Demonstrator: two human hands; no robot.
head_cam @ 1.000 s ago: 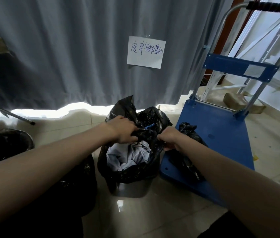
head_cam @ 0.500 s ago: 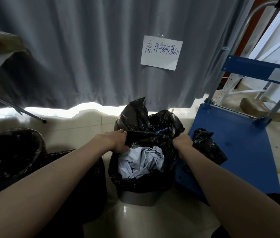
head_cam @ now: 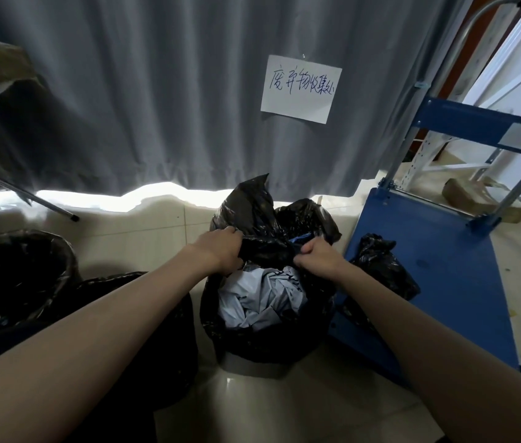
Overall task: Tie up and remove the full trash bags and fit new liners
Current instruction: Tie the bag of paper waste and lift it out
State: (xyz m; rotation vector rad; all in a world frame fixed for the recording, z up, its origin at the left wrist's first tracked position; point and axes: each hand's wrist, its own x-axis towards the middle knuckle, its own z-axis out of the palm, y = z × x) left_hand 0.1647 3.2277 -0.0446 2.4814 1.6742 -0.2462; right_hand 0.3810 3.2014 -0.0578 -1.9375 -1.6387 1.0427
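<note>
A full black trash bag (head_cam: 252,334) sits in a grey bin (head_cam: 252,367) on the floor in front of a grey curtain. Crumpled white paper (head_cam: 262,295) shows in its open top. My left hand (head_cam: 221,251) grips the bag's left rim flap, and my right hand (head_cam: 315,255) grips the right rim flap. The two flaps are drawn together over the middle, with a bit of blue plastic showing between them. More bag plastic stands up behind my hands.
A blue platform trolley (head_cam: 438,266) stands right of the bin with a crumpled black bag (head_cam: 380,266) on its deck. Another black-lined bin (head_cam: 13,276) and a black bag (head_cam: 144,330) lie at the left. A handwritten paper sign (head_cam: 300,89) hangs on the curtain.
My hands spread apart along the bag's rim half a second ago and have now come back toward each other, pulling the flaps over the paper. The view shifted slightly.
</note>
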